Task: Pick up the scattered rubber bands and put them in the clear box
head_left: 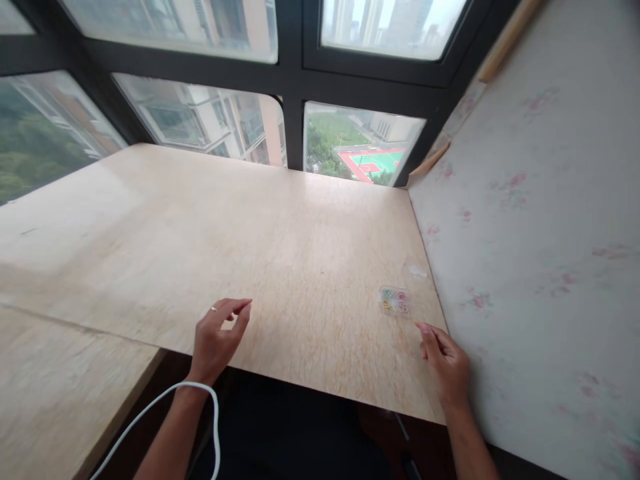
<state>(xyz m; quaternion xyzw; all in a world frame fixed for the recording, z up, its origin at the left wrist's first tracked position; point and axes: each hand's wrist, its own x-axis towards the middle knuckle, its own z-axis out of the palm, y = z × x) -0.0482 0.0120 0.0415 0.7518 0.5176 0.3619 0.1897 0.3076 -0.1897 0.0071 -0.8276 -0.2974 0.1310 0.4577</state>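
A small clear plastic box (395,302) with compartments lies on the stone sill at the right. Small coloured pieces in green, pink and yellow show inside it, too small to name. My right hand (445,363) is just in front and to the right of the box, not touching it, its thumb and index finger pinched together. Farther left, over the sill's front edge, my left hand (220,337) also has thumb and fingertips pressed together and wears a ring. Whatever either pinch holds, if anything, is too small to make out.
Behind the box, near the wall, lies a transparent plastic piece (417,271). A flower-patterned wall (530,253) bounds the sill (280,267) on the right; dark-framed windows stand behind. A white cable (216,407) loops by my left forearm.
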